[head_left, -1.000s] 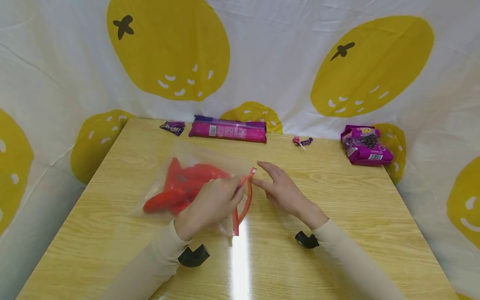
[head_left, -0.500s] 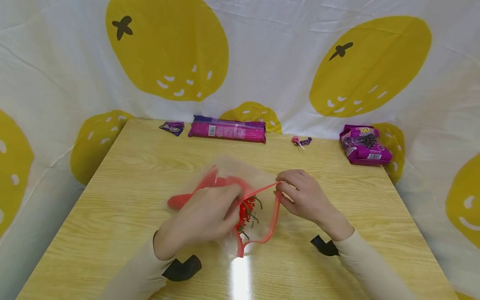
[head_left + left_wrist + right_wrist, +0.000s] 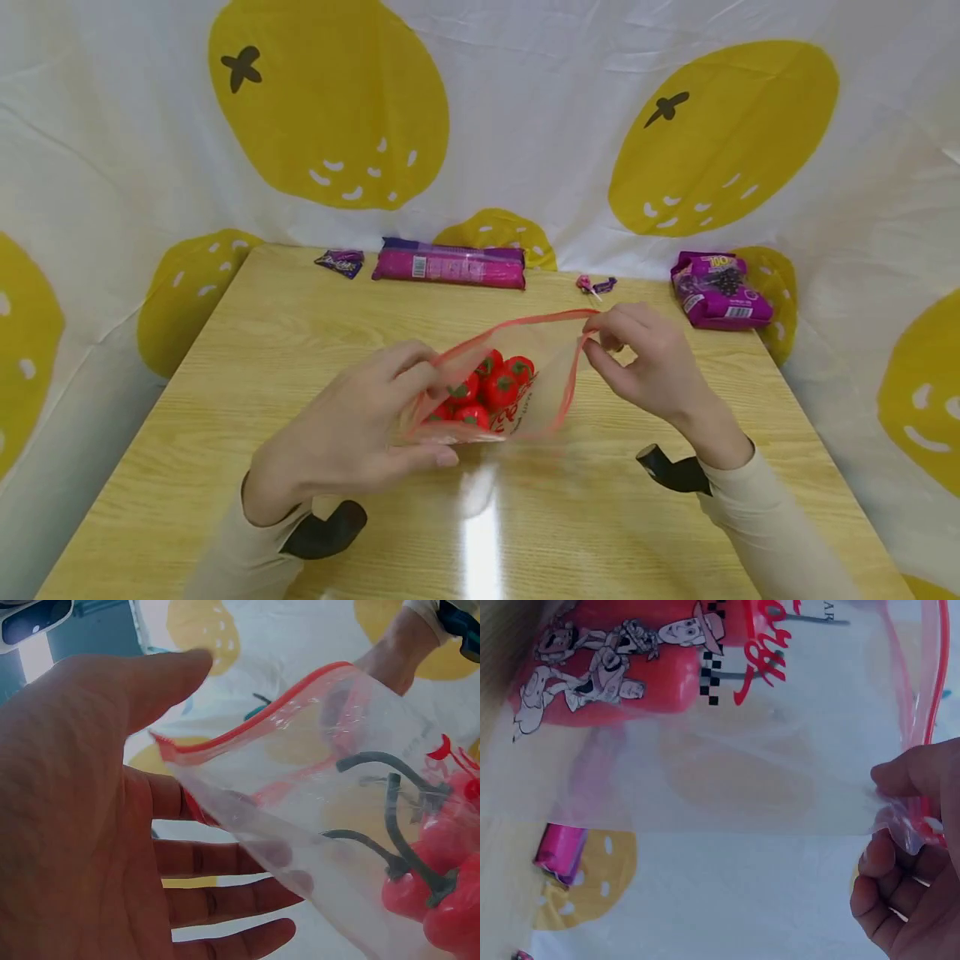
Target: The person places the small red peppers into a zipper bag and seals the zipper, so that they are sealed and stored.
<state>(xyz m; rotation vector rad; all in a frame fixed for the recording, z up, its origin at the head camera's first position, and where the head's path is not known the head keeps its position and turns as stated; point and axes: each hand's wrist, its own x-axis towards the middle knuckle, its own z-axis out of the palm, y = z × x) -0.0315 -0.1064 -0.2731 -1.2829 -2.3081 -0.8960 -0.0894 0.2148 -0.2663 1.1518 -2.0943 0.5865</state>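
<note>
A clear zip bag [image 3: 551,354] with a red zip edge is held up off the table, its mouth spread wide towards me. Several red peppers [image 3: 501,390] with green stems lie inside it; the left wrist view shows their long curved stems [image 3: 394,817]. My right hand [image 3: 656,358] pinches the far right corner of the zip edge between thumb and fingers. At the other end of the mouth is my left hand [image 3: 341,425], fingers extended against the bag's outside and thumb held apart. Red lettering and printed cartoon figures [image 3: 607,671] show on the bag in the right wrist view.
Along the back of the wooden table [image 3: 247,350] lie a long pink-purple packet [image 3: 450,264], a small purple wrapper [image 3: 341,262], a lollipop [image 3: 587,287] and a small purple sweet [image 3: 604,285]. A purple bag [image 3: 722,292] stands back right. A patterned cloth [image 3: 525,125] hangs behind.
My right hand has taken hold of the zip edge and moved right and away. The bag has been opened and lifted upright. My left hand has shifted left, its fingers spreading from their grip.
</note>
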